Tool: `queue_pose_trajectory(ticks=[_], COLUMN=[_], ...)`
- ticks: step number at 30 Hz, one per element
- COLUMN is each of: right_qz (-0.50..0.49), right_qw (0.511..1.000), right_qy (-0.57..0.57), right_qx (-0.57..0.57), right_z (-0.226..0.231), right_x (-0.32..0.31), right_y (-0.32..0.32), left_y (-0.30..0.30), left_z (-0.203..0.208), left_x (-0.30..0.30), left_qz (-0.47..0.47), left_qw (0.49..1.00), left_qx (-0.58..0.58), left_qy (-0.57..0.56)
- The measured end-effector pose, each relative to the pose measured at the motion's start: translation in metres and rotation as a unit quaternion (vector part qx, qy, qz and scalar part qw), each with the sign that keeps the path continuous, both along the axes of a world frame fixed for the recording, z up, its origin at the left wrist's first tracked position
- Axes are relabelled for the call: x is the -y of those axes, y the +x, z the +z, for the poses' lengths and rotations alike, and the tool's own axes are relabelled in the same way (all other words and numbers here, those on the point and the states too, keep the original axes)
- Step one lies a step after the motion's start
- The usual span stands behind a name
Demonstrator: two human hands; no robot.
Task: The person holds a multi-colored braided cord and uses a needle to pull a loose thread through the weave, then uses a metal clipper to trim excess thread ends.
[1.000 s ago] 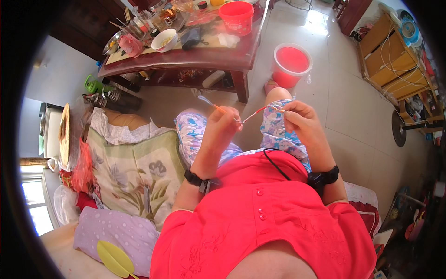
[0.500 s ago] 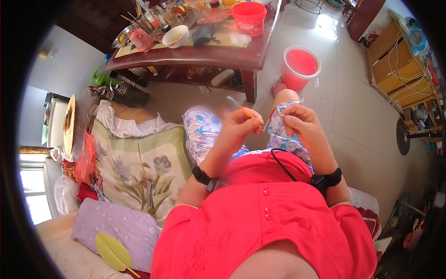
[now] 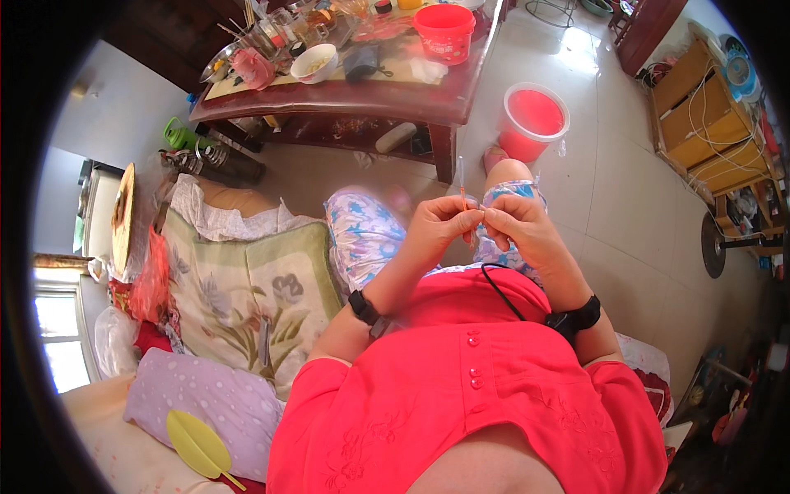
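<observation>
Both hands are held together above the lap: a thin clear needle with an orange tip [image 3: 462, 183] is pinched upright between the left hand [image 3: 438, 229] and the right hand [image 3: 520, 230], in front of the surface [image 3: 428, 99].

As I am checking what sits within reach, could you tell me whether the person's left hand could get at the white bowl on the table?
Probably not from where it is: the left hand pinches a thin needle over the lap, and the white bowl sits far back on the wooden table.
</observation>
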State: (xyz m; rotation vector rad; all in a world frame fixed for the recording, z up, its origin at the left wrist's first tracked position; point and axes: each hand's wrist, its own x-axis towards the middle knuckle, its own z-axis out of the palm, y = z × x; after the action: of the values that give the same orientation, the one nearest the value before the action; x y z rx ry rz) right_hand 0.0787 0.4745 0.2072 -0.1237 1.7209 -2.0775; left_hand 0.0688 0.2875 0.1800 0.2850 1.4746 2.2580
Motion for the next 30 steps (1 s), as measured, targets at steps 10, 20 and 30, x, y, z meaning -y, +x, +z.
queue_pose_trajectory(ticks=[10, 20, 30], right_qz=[-0.069, -0.126, -0.179], right_qw=[0.987, 0.991, 0.981], right_qy=[0.022, -0.009, -0.071], right_qx=[-0.145, -0.044, -0.006], right_z=[-0.011, -0.017, -0.017], right_x=[0.009, -0.001, -0.009], right_y=[-0.003, -0.011, -0.014], left_y=[0.002, 0.004, 0.002], left_z=[0.007, 0.01, -0.004], left_x=[0.003, 0.0, 0.01], left_qz=[-0.042, -0.04, -0.105], left_qw=[0.999, 0.995, 0.98], left_qx=[0.019, 0.056, 0.153], left_qy=[-0.006, -0.068, 0.074])
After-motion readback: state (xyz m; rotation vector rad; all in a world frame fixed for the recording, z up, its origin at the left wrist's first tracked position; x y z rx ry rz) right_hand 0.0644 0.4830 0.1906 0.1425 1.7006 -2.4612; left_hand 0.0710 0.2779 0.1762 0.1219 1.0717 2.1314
